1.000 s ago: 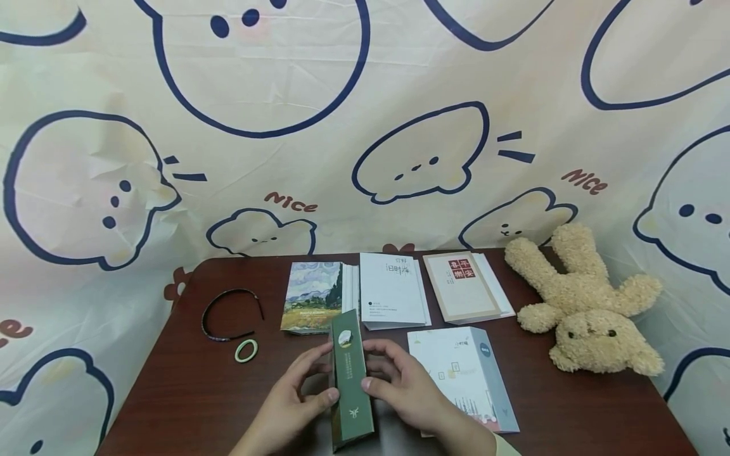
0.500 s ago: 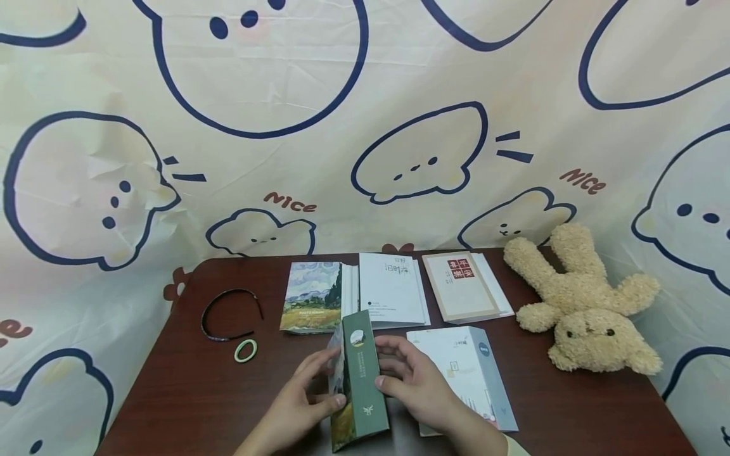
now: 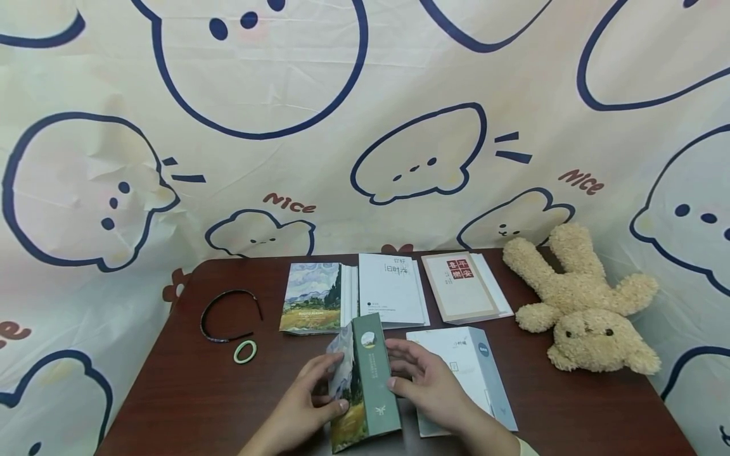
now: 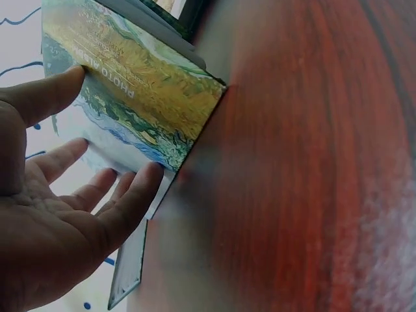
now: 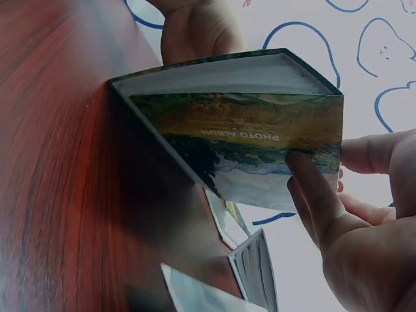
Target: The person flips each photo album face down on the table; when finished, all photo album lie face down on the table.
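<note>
A photo album (image 3: pixel 376 373) with a dark green spine and a painted landscape cover stands on its edge near the table's front, spine up. My left hand (image 3: pixel 305 402) holds it from the left, thumb and fingertips against the painted cover (image 4: pixel 149 84). From the right, my right hand (image 3: pixel 430 383) holds the other side, its thumb by the spine and its fingers on the cover (image 5: pixel 240 130). The white page edges (image 5: pixel 214 78) show between the covers. Beneath my right wrist lies a pale album (image 3: pixel 456 361) with a blue-grey spine, partly covered.
Along the back stand a similar painted album (image 3: pixel 310 297), a white album (image 3: pixel 390 288) and a beige album (image 3: pixel 459 285) with red characters. A plush toy (image 3: pixel 587 304) lies at the right. On the left are a dark headband (image 3: pixel 206 320) and a pale green ring (image 3: pixel 245 352).
The held album has shifted right and turned, so more of its painted left cover shows. My right hand has moved right with it; my left hand has shifted slightly right.
</note>
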`<act>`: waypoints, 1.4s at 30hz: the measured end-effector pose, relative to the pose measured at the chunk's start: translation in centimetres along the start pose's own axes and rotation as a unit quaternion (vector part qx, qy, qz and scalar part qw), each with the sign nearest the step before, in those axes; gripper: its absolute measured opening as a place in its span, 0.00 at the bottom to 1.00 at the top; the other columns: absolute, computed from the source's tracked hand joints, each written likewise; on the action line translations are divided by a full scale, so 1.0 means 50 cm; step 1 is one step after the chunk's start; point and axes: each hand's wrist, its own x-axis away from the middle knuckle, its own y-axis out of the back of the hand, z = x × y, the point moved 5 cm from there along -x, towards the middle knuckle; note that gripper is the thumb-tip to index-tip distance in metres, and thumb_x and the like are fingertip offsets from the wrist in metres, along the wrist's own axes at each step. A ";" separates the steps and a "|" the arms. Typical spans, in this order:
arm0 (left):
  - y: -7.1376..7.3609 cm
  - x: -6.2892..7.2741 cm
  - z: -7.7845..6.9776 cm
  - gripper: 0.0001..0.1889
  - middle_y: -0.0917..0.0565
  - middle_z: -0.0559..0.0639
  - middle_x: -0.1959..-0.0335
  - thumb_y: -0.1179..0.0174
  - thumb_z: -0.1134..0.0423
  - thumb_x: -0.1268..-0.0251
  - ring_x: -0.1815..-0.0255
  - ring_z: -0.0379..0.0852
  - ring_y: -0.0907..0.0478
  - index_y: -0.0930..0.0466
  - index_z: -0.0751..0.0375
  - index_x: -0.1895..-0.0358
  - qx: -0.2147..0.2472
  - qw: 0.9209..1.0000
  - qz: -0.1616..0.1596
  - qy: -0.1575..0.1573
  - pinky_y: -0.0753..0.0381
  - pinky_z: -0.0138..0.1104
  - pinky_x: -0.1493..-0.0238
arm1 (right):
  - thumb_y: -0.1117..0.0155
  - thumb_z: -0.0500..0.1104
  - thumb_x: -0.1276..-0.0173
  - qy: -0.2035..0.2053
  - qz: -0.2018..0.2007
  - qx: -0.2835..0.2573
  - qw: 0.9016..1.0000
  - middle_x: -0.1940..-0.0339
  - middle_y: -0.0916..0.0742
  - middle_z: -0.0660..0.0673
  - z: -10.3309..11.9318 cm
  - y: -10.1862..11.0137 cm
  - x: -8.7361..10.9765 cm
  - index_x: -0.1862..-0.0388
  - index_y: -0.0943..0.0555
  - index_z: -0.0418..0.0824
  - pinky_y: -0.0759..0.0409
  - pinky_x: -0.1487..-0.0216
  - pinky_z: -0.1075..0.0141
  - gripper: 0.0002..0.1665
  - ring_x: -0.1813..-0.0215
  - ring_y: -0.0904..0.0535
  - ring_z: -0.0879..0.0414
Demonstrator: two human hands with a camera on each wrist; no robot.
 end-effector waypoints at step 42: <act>0.022 0.003 0.014 0.34 0.32 0.59 0.24 0.24 0.54 0.38 0.34 0.61 0.29 0.25 0.43 0.28 -0.131 0.991 -0.024 0.004 0.20 0.44 0.57 | 0.26 0.38 0.34 -0.035 -0.013 0.239 0.970 0.41 0.13 0.40 -0.067 0.024 -0.007 0.27 0.25 0.34 0.18 0.53 0.66 0.37 0.53 0.17 0.60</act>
